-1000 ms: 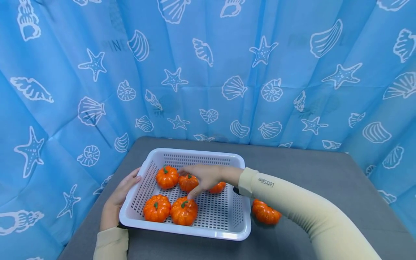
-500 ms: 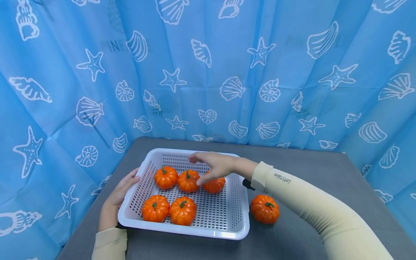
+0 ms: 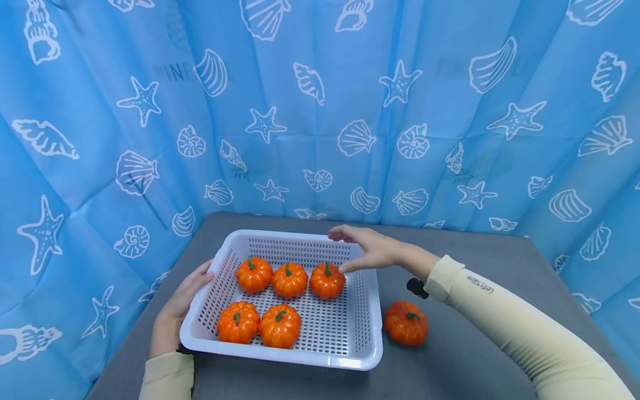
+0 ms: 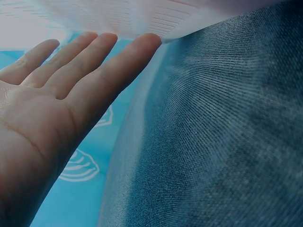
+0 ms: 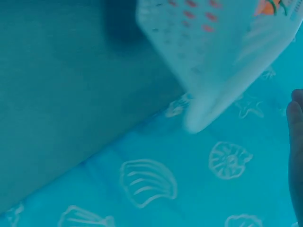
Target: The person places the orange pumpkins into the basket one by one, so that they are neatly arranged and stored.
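In the head view, a white perforated basket (image 3: 364,364) sits on the grey table with several orange toy pumpkins (image 3: 327,280) inside, three along the back and two in front. My left hand (image 3: 187,297) rests at its left rim; in the left wrist view the straight fingers (image 4: 118,71) touch the basket's outer wall (image 4: 128,16). My right hand (image 3: 372,248) hovers over the right rim near the back corner, holding nothing, thumb and fingers spread apart. Its thumb tip overlaps the rightmost back pumpkin's edge. Only a sliver of that hand (image 5: 297,142) shows in the right wrist view.
Another orange pumpkin (image 3: 406,323) lies on the table (image 3: 460,289) just right of the basket, under the right forearm. A blue curtain (image 3: 310,111) with white shell prints hangs behind the table and along its sides.
My right hand has drawn away from the back-row pumpkins to the basket's right rim. The pumpkin outside, partly covered by the sleeve before, now shows fully. The left hand stays at the rim.
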Motion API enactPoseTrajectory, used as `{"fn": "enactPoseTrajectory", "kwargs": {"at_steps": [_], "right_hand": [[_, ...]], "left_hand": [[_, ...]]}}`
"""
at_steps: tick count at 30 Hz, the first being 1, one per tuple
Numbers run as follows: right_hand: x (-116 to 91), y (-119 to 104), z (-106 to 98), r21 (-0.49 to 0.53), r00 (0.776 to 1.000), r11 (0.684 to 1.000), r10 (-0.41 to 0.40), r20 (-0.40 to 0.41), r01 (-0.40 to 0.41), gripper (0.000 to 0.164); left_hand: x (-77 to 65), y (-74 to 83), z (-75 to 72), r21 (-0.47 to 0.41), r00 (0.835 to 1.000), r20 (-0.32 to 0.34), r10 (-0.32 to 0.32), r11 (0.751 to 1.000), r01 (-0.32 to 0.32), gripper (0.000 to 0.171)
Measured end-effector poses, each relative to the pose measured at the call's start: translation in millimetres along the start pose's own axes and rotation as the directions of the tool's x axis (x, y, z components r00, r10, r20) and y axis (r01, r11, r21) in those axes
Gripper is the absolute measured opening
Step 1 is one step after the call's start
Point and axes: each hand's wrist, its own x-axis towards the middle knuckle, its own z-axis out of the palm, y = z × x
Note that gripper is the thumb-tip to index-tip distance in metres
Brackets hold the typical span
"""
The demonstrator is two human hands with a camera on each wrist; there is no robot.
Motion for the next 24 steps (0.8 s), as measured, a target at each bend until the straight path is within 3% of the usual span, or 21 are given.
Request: {"fn": "enactPoseTrajectory", "kwargs": {"at_steps": [14, 19, 24], "right_hand": [[-50.9, 39.4, 6.5, 0.051, 0.989, 0.992, 0.121, -0.091, -0.117, 0.074], [-66.7, 45.7, 6.9, 0.075, 0.982, 0.990, 0.129, -0.136, -0.120, 0.073], [-79.2, 48.8, 8.4, 0.086, 0.977, 0.984, 0.169, -0.133, -0.158, 0.073]], "left_hand": [[-0.3, 0.5, -0.8, -0.002, 1.000, 0.017, 0.005, 1.000, -0.005, 0.051], [0.1, 0.7, 0.2, -0.009, 1.000, 0.016, -0.001, 1.000, 0.002, 0.051], [-0.4, 0.8, 1.0, -0.001, 1.000, -0.006, -0.015, 1.000, 0.015, 0.052]]}}
